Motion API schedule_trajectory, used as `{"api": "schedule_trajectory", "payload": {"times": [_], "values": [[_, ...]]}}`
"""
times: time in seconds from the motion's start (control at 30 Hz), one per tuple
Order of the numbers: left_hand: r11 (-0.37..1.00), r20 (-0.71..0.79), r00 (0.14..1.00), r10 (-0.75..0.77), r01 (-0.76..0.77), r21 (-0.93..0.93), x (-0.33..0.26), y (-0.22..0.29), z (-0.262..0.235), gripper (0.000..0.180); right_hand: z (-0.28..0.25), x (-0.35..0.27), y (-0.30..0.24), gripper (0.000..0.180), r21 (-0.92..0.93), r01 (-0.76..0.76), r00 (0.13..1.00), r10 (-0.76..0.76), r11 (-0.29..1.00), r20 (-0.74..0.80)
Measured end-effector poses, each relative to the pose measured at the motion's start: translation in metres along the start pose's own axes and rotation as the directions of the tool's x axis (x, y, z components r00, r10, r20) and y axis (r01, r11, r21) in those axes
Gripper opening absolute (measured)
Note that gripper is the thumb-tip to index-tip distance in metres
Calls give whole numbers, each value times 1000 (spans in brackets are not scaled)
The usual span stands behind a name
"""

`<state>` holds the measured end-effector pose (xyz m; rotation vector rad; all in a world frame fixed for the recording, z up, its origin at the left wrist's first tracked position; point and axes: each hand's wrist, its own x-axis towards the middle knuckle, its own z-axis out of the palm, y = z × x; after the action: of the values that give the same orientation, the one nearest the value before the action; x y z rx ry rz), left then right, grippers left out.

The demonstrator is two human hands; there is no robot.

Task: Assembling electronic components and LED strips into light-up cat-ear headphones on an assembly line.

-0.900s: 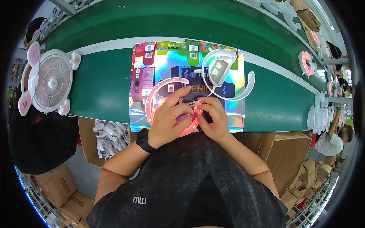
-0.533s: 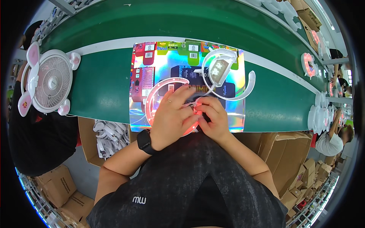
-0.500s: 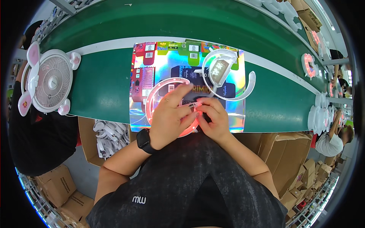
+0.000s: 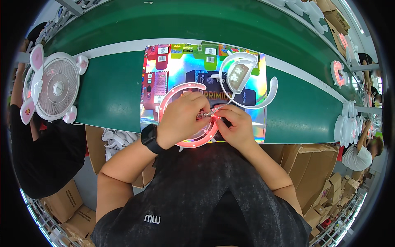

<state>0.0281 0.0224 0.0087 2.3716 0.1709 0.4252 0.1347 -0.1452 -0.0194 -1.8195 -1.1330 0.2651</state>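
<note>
Pink lit ring (image 4: 181, 90) lies at the near edge of the holographic sheet (image 4: 193, 70). My left hand (image 4: 183, 119) and right hand (image 4: 236, 125), together, pinch its small centre part; the left has shifted slightly rightward, tightening grip.

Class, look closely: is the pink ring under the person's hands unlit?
No, the pink ring glows with small red-pink lights along its rim while the left hand and right hand work on it.

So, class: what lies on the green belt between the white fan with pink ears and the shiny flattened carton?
In the head view, only bare green belt lies between the white fan and the shiny carton.
</note>
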Motion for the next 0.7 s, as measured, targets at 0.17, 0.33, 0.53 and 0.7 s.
{"api": "schedule_trajectory", "payload": {"times": [0.17,0.33,0.53,0.7], "values": [[976,359,925,-120,177,-129,10,-12,-5,16,1,-1,-1,12,-31,-26,999,27,999,33],[996,350,936,-30,60,-73,12,-16,-2,15,5,-1,-3,11,-103,7,1000,-8,995,-7],[999,264,964,-7,21,-50,11,-11,6,12,4,0,-3,11,-202,48,999,-44,978,25],[992,185,981,-64,83,-98,12,-10,20,16,1,-3,0,15,-186,123,992,-125,975,2]]}}
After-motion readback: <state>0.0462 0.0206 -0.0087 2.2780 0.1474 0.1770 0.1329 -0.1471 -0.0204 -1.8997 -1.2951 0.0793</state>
